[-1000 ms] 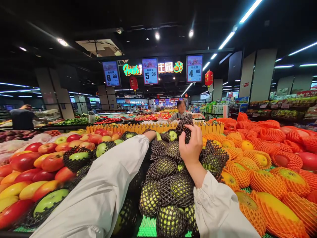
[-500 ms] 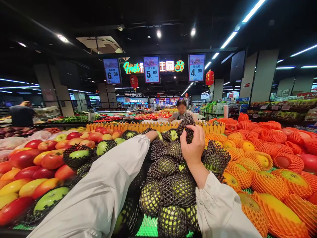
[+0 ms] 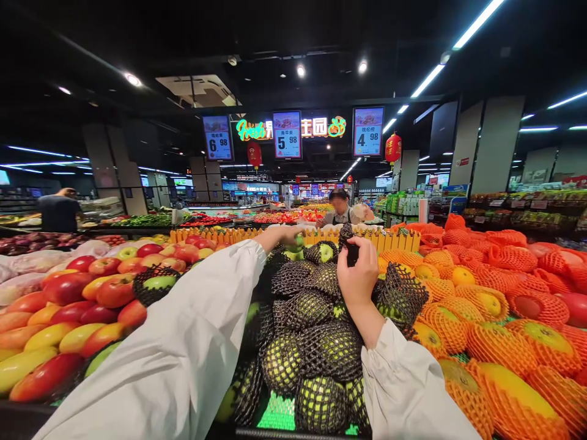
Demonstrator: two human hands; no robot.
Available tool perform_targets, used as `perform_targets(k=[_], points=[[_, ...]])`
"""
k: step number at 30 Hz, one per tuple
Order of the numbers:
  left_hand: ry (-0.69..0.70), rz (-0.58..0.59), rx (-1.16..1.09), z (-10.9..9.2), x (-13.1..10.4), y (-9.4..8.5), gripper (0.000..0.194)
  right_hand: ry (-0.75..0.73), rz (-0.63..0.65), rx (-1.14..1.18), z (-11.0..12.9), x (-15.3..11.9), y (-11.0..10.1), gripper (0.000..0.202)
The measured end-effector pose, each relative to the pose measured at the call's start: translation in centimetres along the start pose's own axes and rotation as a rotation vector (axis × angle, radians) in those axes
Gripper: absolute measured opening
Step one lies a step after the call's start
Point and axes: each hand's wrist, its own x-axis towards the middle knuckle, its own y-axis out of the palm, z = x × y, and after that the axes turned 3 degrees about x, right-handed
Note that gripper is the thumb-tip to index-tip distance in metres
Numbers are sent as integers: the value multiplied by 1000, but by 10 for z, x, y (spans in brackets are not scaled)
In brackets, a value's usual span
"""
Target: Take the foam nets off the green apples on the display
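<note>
My left hand (image 3: 287,234) reaches over the far part of the pile, its fingers closed around a bare green apple (image 3: 296,247). Pinched between the fingers of my right hand (image 3: 358,263) is a black foam net sleeve (image 3: 346,235), its mouth bunched up; whether anything is inside cannot be seen. Below both hands, several green apples in black foam nets (image 3: 326,348) lie heaped. One netted apple (image 3: 326,253) between the hands shows its bare green top. My left sleeve covers part of the pile.
Red and yellow apples (image 3: 55,305) fill the left side. Fruits in orange foam nets (image 3: 499,339) and red foam nets (image 3: 534,272) lie to the right. A low yellow picket fence (image 3: 389,240) edges the display behind; beyond it a person (image 3: 340,211) stands.
My left hand has risen from among the apples, bringing the green apple into view. The net sleeve in my right hand now stands more upright. The view has shifted slightly.
</note>
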Motion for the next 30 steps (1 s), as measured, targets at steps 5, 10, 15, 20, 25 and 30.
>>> perform_targets(k=[5,10,15,20,25,30], points=[[-24,-398,-313,-6,-39,-38,54,88,27,72,-3,-2,0,45],[-103,-804,-1192,-34,-98,-44,50,95,112,142,-4,1,-1,19],[-97,-826,-1635,-57,-150,-18,43,246,266,226,0,0,0,26],[-70,-697,-1760,-69,-168,23,53,363,389,290,6,0,-1,34],[-54,-532,-1704,-78,-171,34,48,424,502,442,7,-4,2,39],[49,-412,-1682,-77,-175,35,65,429,480,540,7,-5,2,31]])
